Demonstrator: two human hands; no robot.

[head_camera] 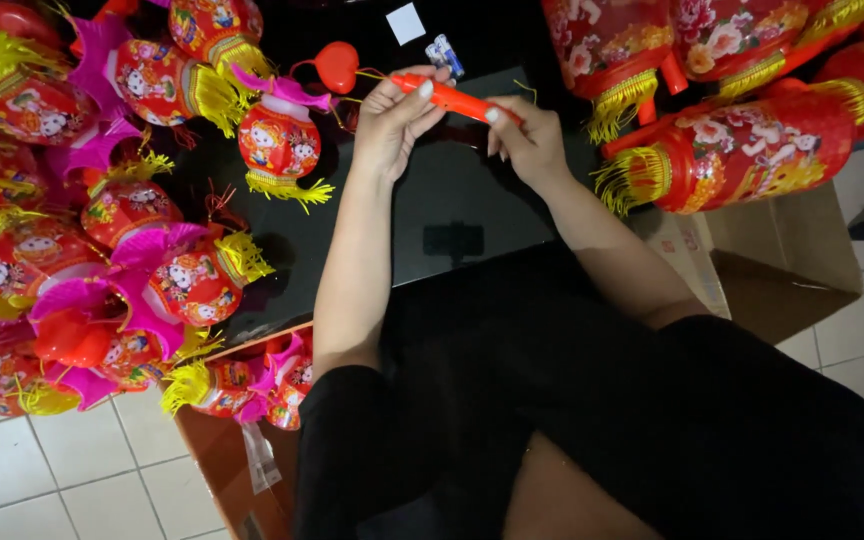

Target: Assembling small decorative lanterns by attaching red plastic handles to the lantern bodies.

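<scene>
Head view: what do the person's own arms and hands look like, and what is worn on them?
Both forearms are bare. Black sleeves cover only the upper arms, ending about the elbows. The left hand and right hand wear no gloves; no rings, watch or bracelets show. The fingernails are pale and fairly long, extending past the fingertips. The rest of the clothing in view is black too.

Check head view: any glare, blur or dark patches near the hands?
Head view: left hand, right hand and red stick evenly lit, fairly sharp; dark table glossy with faint reflections; black clothing loses detail; lanterns oversaturated.
</scene>
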